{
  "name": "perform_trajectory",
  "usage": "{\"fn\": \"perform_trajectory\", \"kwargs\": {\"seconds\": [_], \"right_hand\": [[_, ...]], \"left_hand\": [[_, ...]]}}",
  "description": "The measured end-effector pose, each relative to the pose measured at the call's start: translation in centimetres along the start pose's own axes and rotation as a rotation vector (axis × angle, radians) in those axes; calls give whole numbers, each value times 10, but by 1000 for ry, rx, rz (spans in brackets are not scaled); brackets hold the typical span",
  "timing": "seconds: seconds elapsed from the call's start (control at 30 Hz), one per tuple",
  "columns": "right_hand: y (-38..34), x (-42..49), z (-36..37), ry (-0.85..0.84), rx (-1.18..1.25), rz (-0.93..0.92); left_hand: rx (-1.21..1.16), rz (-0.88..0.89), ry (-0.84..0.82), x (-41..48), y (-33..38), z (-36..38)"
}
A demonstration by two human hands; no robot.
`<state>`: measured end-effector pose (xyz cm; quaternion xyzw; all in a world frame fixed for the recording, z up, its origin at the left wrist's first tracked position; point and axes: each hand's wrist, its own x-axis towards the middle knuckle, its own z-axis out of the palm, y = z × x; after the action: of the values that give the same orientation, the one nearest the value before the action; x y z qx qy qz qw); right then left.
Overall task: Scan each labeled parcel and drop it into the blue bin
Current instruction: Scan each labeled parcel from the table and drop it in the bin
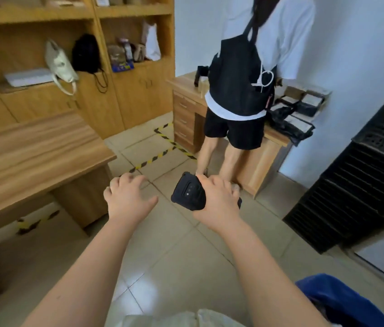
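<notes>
Black scanner (187, 193) sits in the right hand (219, 199), whose grip is closed around its body, low over the tiled floor (174, 256). Left hand (127, 197) hangs near it and apart from it, its grip open, with fingers loosely spread and holding nothing. Blue bin (342, 300) shows only one edge at the near right corner. Labeled parcels (290, 123), black bags with white labels, lie on the far right tabletop (278, 136), where a person (245, 79) with a black backpack stands. Writing on the labels is too blurred to read.
</notes>
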<state>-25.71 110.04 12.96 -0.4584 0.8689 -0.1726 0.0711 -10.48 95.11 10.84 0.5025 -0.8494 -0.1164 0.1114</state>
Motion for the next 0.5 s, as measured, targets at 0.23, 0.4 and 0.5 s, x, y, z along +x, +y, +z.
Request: {"fn": "perform_trajectory", "kwargs": {"seconds": [0.23,0.4,0.5], "right_hand": [[-165,37,77,-129,11,-139],[-283,62,132,-213,19,-256],[-339,75,154,-252,16,-331]], "left_hand": [[-75,-271,75,18,-176,-62],[-59,-372,139,32,-294,-101],[-59,-419,192,30,-349,-116]]}}
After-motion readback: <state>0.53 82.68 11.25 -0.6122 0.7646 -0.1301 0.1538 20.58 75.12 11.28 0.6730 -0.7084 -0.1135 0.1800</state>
